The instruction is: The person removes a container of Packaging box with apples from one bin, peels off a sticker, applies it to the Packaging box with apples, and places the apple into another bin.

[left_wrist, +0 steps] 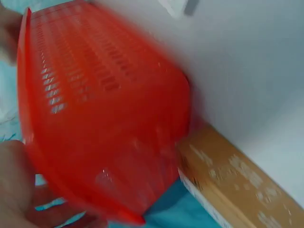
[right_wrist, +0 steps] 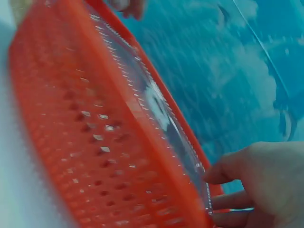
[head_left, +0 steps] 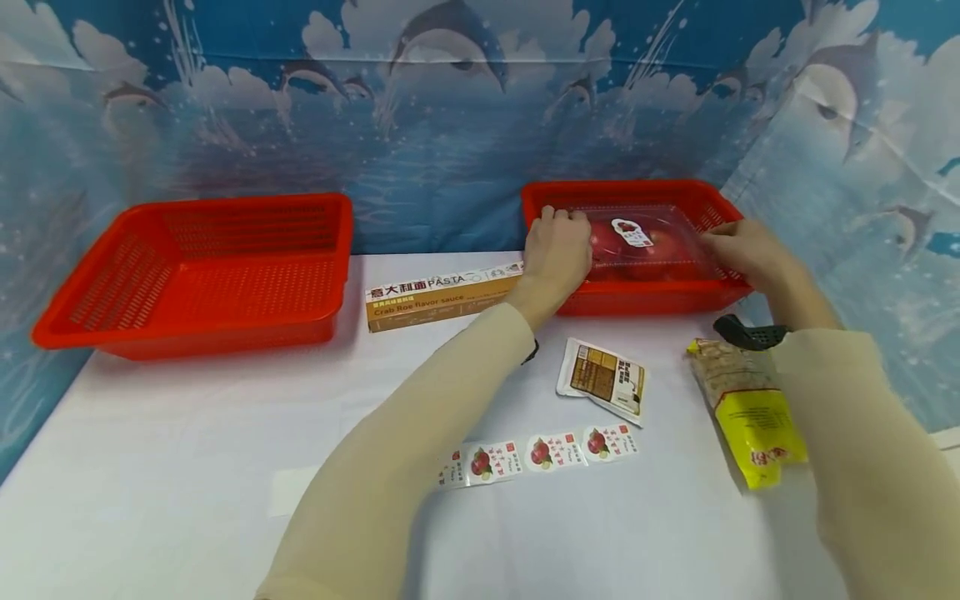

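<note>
A clear plastic clamshell box of round red fruit, with a white fruit sticker on its lid, sits within the right red basket. My left hand holds the box's left end, its fingers bent over the basket's near-left side. At the opposite end, my right hand grips the box's edge; in the right wrist view the thumb and fingers of that hand meet the clear rim. The left wrist view shows the left hand by the basket rim, the box hidden behind the red wall.
Another red basket stands at the left. A long pasta box lies between the baskets. Nearer are a flat sachet, a strip of fruit stickers, a yellow bag and a black-handled object by the right sleeve.
</note>
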A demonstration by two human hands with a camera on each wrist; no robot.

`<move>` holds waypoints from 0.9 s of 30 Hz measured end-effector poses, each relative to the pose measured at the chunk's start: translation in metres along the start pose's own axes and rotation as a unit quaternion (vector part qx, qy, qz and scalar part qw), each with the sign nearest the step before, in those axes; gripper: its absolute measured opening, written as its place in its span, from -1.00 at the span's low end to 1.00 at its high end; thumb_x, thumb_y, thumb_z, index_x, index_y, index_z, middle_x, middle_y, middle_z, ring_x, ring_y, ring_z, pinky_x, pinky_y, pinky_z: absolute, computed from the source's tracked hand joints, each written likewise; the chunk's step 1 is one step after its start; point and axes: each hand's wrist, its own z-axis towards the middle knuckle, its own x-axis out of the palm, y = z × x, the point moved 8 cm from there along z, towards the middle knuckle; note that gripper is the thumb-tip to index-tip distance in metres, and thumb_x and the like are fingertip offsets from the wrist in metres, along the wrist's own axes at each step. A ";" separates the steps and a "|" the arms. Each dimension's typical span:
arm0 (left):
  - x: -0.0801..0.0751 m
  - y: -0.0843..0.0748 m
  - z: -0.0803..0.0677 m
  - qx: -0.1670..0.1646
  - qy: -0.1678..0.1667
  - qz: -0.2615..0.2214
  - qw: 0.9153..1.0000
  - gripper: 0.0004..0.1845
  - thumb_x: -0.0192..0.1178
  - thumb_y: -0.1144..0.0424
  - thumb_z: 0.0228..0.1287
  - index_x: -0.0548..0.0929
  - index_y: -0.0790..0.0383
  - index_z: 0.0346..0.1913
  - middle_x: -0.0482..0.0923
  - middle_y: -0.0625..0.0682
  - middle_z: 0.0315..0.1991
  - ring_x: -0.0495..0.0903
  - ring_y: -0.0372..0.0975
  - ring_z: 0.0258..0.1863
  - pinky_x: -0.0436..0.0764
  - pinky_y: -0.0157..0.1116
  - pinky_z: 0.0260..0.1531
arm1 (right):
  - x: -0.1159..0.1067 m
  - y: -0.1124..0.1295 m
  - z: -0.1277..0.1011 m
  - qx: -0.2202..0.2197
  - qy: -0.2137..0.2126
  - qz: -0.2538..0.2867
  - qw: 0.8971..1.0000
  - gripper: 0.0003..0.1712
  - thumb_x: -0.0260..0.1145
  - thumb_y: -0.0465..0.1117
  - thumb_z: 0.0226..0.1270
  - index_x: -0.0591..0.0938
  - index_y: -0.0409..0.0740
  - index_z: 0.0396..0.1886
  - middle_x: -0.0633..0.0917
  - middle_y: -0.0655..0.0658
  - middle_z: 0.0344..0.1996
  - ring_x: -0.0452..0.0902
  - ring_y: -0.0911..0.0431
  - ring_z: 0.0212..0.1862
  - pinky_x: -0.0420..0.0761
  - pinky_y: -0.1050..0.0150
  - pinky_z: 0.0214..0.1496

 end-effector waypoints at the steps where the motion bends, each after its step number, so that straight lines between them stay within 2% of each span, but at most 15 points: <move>1: -0.004 0.006 -0.002 0.004 -0.005 -0.006 1.000 -0.63 0.16 0.02 0.53 0.70 0.12 0.20 0.74 0.00 0.06 0.55 -0.15 0.07 0.58 -0.24 0.11 | 0.001 0.004 -0.003 -0.016 -0.026 -0.025 0.999 -0.24 0.00 0.06 0.70 0.36 -0.56 0.47 0.67 -0.44 -0.01 0.63 -0.19 -0.04 0.72 -0.08 0.00; 3: -0.012 0.018 -0.009 0.019 -0.027 -0.021 0.999 -0.68 0.13 0.05 0.54 0.73 0.08 0.14 0.76 -0.01 0.03 0.54 -0.15 0.08 0.51 -0.20 0.17 | 0.004 0.013 -0.011 -0.047 -0.096 -0.064 0.992 -0.31 0.03 0.00 0.66 0.48 -0.56 0.38 0.58 -0.61 0.15 0.49 -0.38 0.14 0.58 -0.26 0.19; 4: -0.017 0.024 -0.014 0.027 -0.040 -0.027 0.998 -0.69 0.13 0.06 0.54 0.74 0.08 0.12 0.76 -0.01 0.01 0.53 -0.14 0.09 0.47 -0.18 0.21 | 0.007 0.017 -0.016 -0.052 -0.125 -0.073 0.988 -0.33 0.04 -0.01 0.64 0.49 -0.56 0.36 0.54 -0.63 0.23 0.39 -0.44 0.23 0.50 -0.33 0.25; 5: -0.020 0.030 -0.019 0.033 -0.052 -0.031 0.998 -0.70 0.11 0.07 0.56 0.75 0.07 0.10 0.77 -0.02 -0.01 0.52 -0.14 0.09 0.45 -0.16 0.25 | 0.010 0.021 -0.021 -0.054 -0.151 -0.069 0.985 -0.34 0.06 -0.02 0.62 0.51 -0.55 0.33 0.54 -0.64 0.22 0.36 -0.48 0.28 0.41 -0.41 0.29; 8: -0.034 0.047 -0.038 0.055 -0.103 -0.050 0.992 -0.72 0.09 0.13 0.56 0.79 0.10 -0.01 0.79 -0.01 -0.09 0.51 -0.11 0.08 0.43 -0.12 0.29 | 0.021 0.032 -0.034 -0.060 -0.210 -0.060 0.974 -0.37 0.12 -0.05 0.54 0.55 -0.51 0.31 0.61 -0.59 0.17 0.40 -0.47 0.22 0.47 -0.37 0.21; 12: -0.051 0.067 -0.065 0.080 -0.155 -0.105 0.979 -0.75 0.11 0.23 0.54 0.81 0.14 -0.14 0.80 0.00 -0.16 0.54 -0.08 0.07 0.47 -0.08 0.28 | 0.032 0.049 -0.051 -0.081 -0.234 -0.050 0.967 -0.37 0.14 -0.04 0.52 0.57 -0.45 0.33 0.65 -0.55 0.16 0.43 -0.44 0.14 0.44 -0.31 0.15; 17: -0.068 0.090 -0.099 0.091 -0.189 -0.165 0.964 -0.81 0.20 0.30 0.49 0.82 0.19 -0.22 0.82 0.03 -0.22 0.57 -0.04 0.04 0.51 -0.02 0.25 | 0.042 0.064 -0.074 -0.115 -0.237 -0.034 0.964 -0.41 0.18 0.00 0.53 0.63 -0.36 0.30 0.70 -0.49 0.13 0.53 -0.33 -0.07 0.44 -0.11 -0.02; 19: -0.073 0.099 -0.114 0.086 -0.195 -0.179 0.961 -0.82 0.22 0.31 0.47 0.82 0.21 -0.22 0.82 0.04 -0.24 0.57 -0.03 0.03 0.52 0.00 0.22 | 0.047 0.065 -0.084 -0.117 -0.237 -0.029 0.964 -0.44 0.20 0.02 0.54 0.66 -0.29 0.30 0.73 -0.44 0.13 0.55 -0.27 -0.11 0.42 0.02 -0.12; 22: -0.083 0.118 -0.134 0.066 -0.196 -0.204 0.957 -0.84 0.25 0.30 0.44 0.83 0.22 -0.20 0.81 0.07 -0.26 0.56 -0.03 0.02 0.52 0.01 0.16 | 0.052 0.064 -0.098 -0.119 -0.247 -0.013 0.962 -0.47 0.23 0.03 0.54 0.68 -0.19 0.30 0.74 -0.37 0.14 0.58 -0.25 0.00 0.42 0.13 -0.07; 25: -0.093 0.143 -0.158 0.039 -0.184 -0.250 0.950 -0.86 0.31 0.27 0.41 0.84 0.22 -0.17 0.81 0.06 -0.24 0.54 -0.06 0.01 0.53 -0.04 0.07 | 0.057 0.068 -0.114 -0.150 -0.278 -0.011 0.949 -0.51 0.29 -0.03 0.51 0.68 -0.17 0.30 0.75 -0.34 0.15 0.59 -0.26 0.14 0.51 0.11 0.06; 27: -0.100 0.161 -0.177 0.017 -0.178 -0.276 0.944 -0.87 0.37 0.26 0.38 0.84 0.22 -0.15 0.81 0.05 -0.22 0.54 -0.08 0.00 0.55 -0.08 -0.02 | 0.062 0.072 -0.125 -0.182 -0.296 -0.019 0.937 -0.51 0.35 -0.09 0.47 0.68 -0.16 0.31 0.75 -0.32 0.15 0.62 -0.26 0.12 0.57 0.10 0.06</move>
